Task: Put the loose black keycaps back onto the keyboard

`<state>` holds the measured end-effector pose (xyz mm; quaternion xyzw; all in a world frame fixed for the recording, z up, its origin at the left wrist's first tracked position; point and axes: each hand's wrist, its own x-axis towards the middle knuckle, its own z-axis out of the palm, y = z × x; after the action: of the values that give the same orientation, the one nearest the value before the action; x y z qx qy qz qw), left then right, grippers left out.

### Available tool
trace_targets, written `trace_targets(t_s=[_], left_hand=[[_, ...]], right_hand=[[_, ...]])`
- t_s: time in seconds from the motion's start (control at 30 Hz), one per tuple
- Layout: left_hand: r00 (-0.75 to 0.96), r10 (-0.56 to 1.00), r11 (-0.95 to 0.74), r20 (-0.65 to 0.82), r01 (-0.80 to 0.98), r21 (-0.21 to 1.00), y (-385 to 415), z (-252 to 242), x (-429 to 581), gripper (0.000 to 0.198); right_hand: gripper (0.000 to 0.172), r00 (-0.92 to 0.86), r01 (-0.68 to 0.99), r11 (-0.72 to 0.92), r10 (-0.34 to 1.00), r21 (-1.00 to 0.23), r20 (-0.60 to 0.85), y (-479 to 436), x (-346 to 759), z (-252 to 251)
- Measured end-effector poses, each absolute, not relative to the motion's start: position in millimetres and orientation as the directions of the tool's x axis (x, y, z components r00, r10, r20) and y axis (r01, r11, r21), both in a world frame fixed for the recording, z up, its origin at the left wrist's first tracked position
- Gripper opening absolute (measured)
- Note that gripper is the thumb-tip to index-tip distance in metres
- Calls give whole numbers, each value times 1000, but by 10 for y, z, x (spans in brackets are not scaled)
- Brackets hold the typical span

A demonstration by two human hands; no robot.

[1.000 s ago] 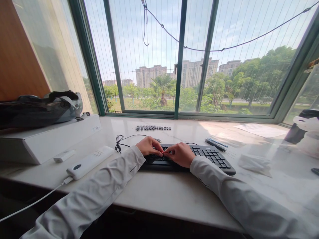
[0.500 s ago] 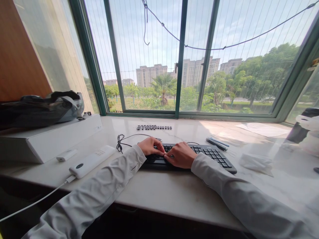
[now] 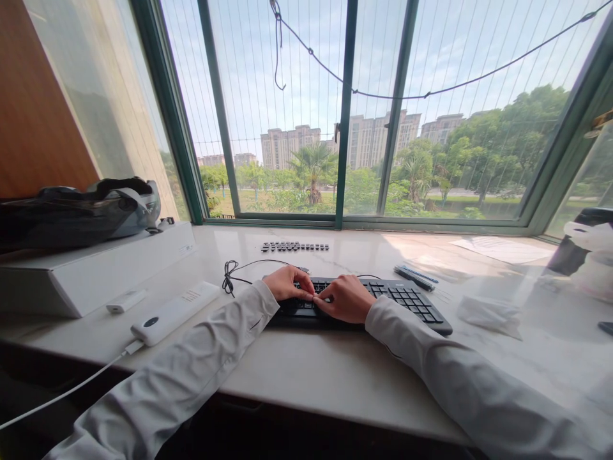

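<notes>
A black keyboard (image 3: 412,300) lies on the pale marble sill, its middle covered by my two hands. My left hand (image 3: 288,283) rests over its left part, fingers pinched together and pointing down at the keys. Against those fingertips come the fingertips of my right hand (image 3: 345,298), curled and closed over the middle of the keyboard. Whatever sits between the fingers is too small and hidden to make out. Behind the keyboard, loose black keycaps (image 3: 294,246) lie in rows near the window.
Left of the keyboard are a coiled black cable (image 3: 230,276), a white power bank (image 3: 175,313) with a white cord, and a white box (image 3: 96,268) bearing a dark bag (image 3: 81,211). On the right lie pens (image 3: 414,278), a crumpled clear plastic bag (image 3: 489,314) and paper (image 3: 502,249).
Both hands stay at the same spot on the keyboard, fingertips still together. The whole view has shifted very slightly; nothing else has visibly moved.
</notes>
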<state>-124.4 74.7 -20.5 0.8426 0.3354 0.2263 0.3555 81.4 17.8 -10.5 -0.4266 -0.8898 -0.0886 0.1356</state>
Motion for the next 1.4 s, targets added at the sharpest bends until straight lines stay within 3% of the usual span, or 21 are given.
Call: trace_targets(t_s=[0.37,0.87,1.17,1.4], left_hand=[[658,724,-608,206,468,641,675,-119,-1277,34],[674,707,-609,215,425,670,661,-111,-1283,30],[657,719,-599,224,424,679,673,-129,-1285,27],[647,741,-521,180,385,761,712,-179,-1286,29]], right_hand=[[36,-450,835,529,815,-153,364,318,845,-257],[38,-439,844,513,829,-158,348,286,830,-245],[40,-504,843,537,784,10,361,215,819,-229],[32,-423,858,493,838,-146,345,253,796,-229]])
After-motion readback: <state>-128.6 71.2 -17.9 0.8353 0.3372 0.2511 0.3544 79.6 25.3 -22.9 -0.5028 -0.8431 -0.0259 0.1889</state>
